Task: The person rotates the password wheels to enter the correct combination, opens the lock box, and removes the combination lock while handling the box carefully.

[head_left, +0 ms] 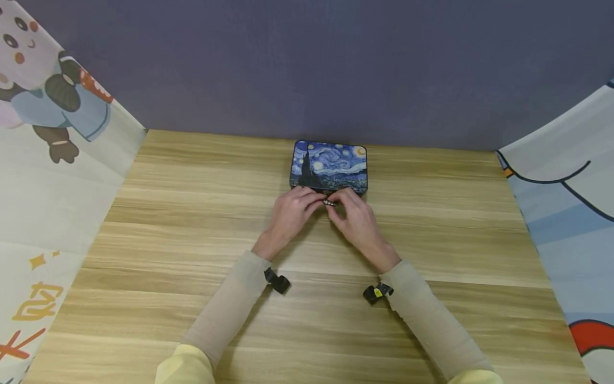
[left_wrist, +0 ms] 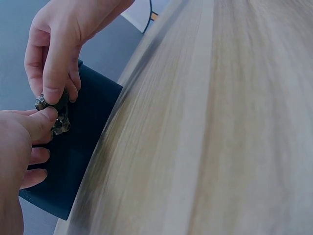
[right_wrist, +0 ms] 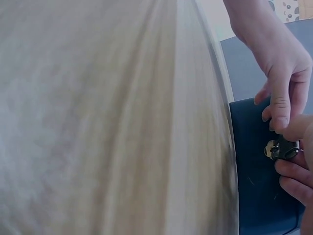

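Note:
A box (head_left: 329, 165) with a swirling starry-night picture on its lid lies at the back of the table, lid down. Its dark front side (left_wrist: 90, 105) faces me. At the middle of that front is a metal latch (right_wrist: 270, 149) with a small combination padlock (head_left: 329, 202), a row of pale dials showing on it. My left hand (head_left: 291, 210) pinches the padlock from the left with thumb and fingertips. From the other side my right hand (head_left: 356, 220) pinches it too, index finger on top and thumb below. Fingertips hide much of the padlock.
The wood-grain table (head_left: 192, 213) runs back to a dark blue-grey wall panel (head_left: 331, 69). Cloths with printed cartoons hang at the left (head_left: 62, 176) and right (head_left: 566, 213). Small black cameras are strapped on both wrists.

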Tool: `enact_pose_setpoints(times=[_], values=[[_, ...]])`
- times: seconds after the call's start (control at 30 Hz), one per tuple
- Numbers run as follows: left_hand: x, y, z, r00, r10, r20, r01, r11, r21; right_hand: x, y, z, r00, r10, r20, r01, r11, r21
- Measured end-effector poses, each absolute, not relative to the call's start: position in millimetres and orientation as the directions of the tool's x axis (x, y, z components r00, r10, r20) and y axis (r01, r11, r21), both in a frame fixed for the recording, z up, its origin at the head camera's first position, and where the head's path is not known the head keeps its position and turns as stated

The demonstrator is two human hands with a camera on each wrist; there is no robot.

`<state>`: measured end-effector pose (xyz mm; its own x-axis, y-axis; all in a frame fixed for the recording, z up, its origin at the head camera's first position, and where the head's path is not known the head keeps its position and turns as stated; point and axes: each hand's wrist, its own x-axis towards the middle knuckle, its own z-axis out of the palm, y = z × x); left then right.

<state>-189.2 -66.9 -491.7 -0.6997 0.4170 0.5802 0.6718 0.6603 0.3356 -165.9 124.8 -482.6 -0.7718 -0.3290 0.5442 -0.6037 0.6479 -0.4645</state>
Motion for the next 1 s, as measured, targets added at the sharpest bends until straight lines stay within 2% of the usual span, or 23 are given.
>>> enact_pose_setpoints(times=[1.0], values=[[-190.1,-66.3,-493.9,-0.697,0.412,0.587,0.673,0.658,0.338,-166.2,125.2,-481.8,-0.764,-0.334,0.552,-0.608,0.658,-0.444]])
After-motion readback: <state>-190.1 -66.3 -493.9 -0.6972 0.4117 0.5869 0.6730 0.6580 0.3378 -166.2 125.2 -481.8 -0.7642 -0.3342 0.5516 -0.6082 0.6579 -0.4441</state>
